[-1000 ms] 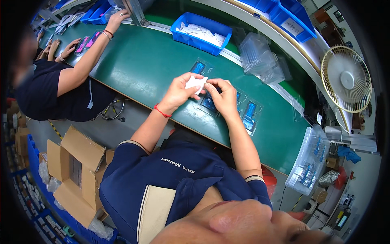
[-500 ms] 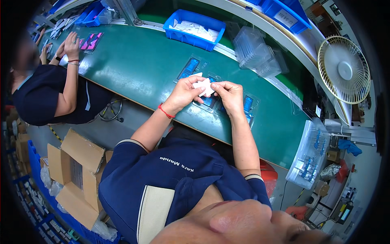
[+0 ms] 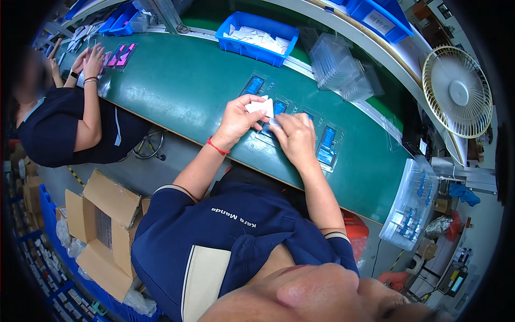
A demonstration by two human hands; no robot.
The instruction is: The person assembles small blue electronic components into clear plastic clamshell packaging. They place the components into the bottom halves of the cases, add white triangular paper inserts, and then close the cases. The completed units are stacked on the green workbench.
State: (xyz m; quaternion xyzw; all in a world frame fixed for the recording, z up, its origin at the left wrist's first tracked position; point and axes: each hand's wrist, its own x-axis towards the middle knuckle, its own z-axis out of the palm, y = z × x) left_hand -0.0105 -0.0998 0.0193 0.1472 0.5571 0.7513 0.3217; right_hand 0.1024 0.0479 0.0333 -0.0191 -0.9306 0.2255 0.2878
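My left hand (image 3: 236,121) pinches a few small white cards (image 3: 259,107), fanned between thumb and fingers above the green table. To its right, my right hand (image 3: 296,138) reaches over a clear plastic tray with blue contents (image 3: 279,107). Its fingers are partly blurred, bent around a small pale piece that looks like another white card (image 3: 274,122). Another such tray (image 3: 253,85) lies beyond my left hand. One more tray (image 3: 327,145) rests right of my right hand, and a further one is partly covered by that hand.
A blue bin (image 3: 257,45) of white cards stands at the table's back edge, beside stacked clear trays (image 3: 340,67). A clear box (image 3: 407,209) with blue items is at the right end, near a fan (image 3: 457,92). A co-worker (image 3: 64,118) sits at left; an open carton (image 3: 107,231) stands behind.
My hands have moved apart. My right hand has come nearer, down over a tray, uncovering the tray on the right; my left hand still holds white cards, slightly further left.
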